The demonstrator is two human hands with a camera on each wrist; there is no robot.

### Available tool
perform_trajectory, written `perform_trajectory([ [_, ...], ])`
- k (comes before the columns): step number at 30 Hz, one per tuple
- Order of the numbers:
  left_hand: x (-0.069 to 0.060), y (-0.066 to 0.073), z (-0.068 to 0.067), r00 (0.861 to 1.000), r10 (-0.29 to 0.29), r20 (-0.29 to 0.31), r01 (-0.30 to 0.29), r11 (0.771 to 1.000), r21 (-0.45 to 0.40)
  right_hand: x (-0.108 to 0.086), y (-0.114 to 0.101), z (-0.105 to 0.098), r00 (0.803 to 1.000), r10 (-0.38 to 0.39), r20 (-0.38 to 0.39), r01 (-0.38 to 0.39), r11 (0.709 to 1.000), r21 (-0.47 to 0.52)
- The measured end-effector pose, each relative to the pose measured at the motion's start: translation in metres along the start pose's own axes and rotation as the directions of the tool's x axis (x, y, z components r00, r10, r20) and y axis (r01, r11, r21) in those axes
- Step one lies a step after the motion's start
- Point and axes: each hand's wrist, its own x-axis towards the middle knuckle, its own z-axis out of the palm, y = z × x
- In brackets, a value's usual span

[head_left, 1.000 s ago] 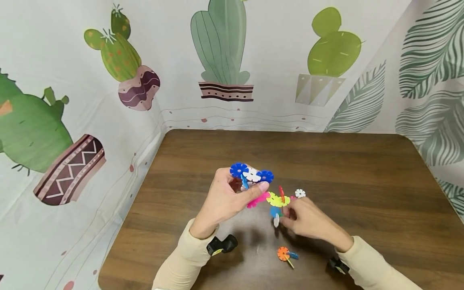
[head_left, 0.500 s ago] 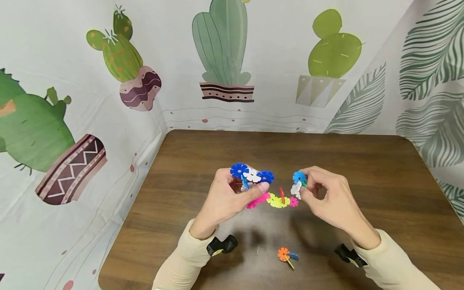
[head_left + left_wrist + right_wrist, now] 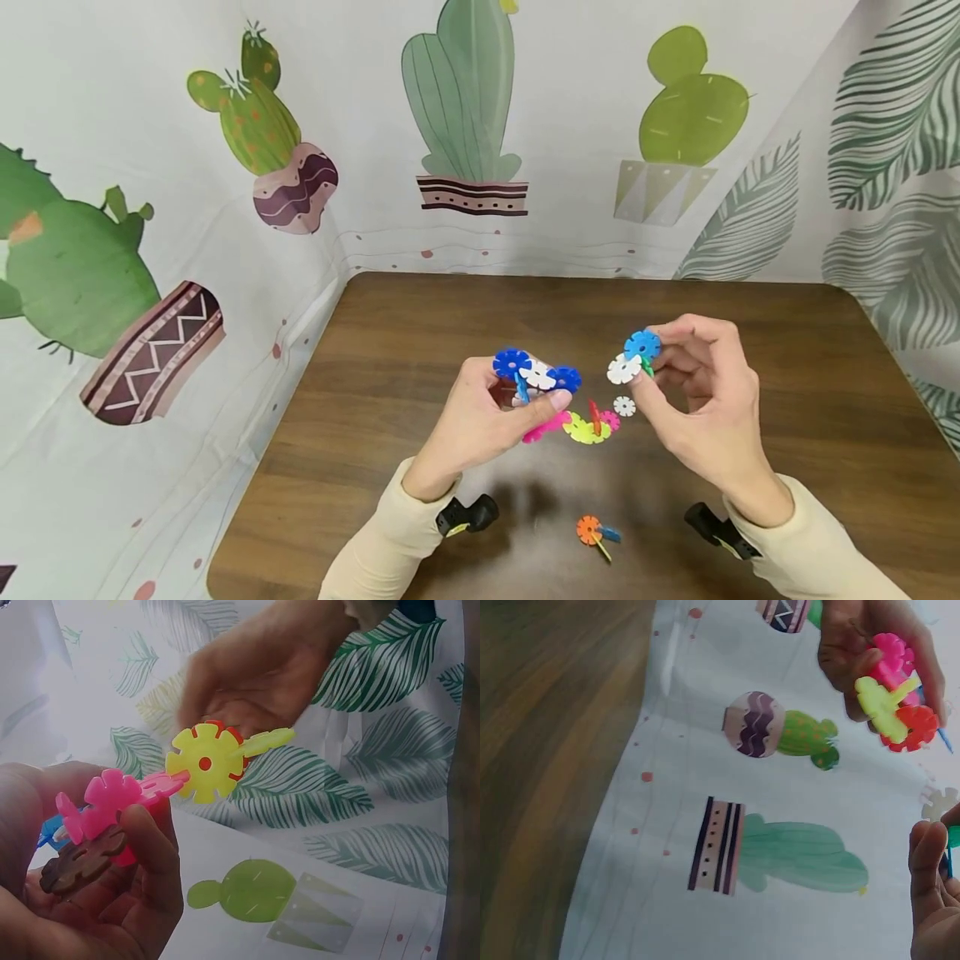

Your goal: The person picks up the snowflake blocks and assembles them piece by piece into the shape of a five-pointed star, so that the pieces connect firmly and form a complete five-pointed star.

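My left hand (image 3: 483, 417) grips a joined cluster of notched plastic flower discs. It has dark blue discs (image 3: 512, 363), a white disc (image 3: 538, 374), pink discs (image 3: 112, 795), a brown disc (image 3: 84, 861), a yellow disc (image 3: 196, 781) and a red disc (image 3: 915, 729). Between thumb and fingers, my right hand (image 3: 716, 408) pinches a smaller joined piece: a light blue disc (image 3: 642, 344), a white disc (image 3: 624, 369) and a green disc (image 3: 954, 837). A gap separates the two assemblies. Part of the left cluster is hidden behind fingers.
On the brown table (image 3: 360, 333), a loose white disc (image 3: 624, 407) and a pink disc (image 3: 612, 421) lie beyond the hands. Nearer the front is an orange disc (image 3: 588, 530) joined with blue and yellow ones. Cactus-printed cloth (image 3: 570, 233) hangs behind.
My right hand has lifted the light blue, white and green piece off the table, up and to the right. My left hand stays nearly still with its cluster.
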Motion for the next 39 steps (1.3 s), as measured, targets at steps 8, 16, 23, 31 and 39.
perform_trajectory([
  [8,-0.001,-0.001,0.008,0.999,0.027,0.020,-0.026,1.000,-0.006,0.004,-0.008,0.015,0.983,-0.183,-0.023,0.184,0.978,0.094],
  [16,-0.002,-0.001,0.011,0.999,0.040,0.030,-0.040,0.999,0.007,0.003,-0.011,0.020,0.967,-0.252,-0.028,0.249,0.966,-0.076],
  [23,-0.003,0.001,0.010,0.999,0.040,0.012,-0.041,0.999,0.020,0.000,-0.016,0.024,0.960,-0.276,-0.037,0.266,0.948,-0.173],
  [31,-0.004,-0.002,0.012,0.999,0.051,0.008,-0.051,0.998,0.021,-0.007,-0.018,0.028,0.952,-0.300,-0.057,0.276,0.926,-0.258],
  [39,-0.001,0.000,0.012,0.996,0.089,0.008,-0.089,0.996,0.025,-0.010,-0.015,0.030,0.957,-0.273,-0.097,0.282,0.954,0.100],
])
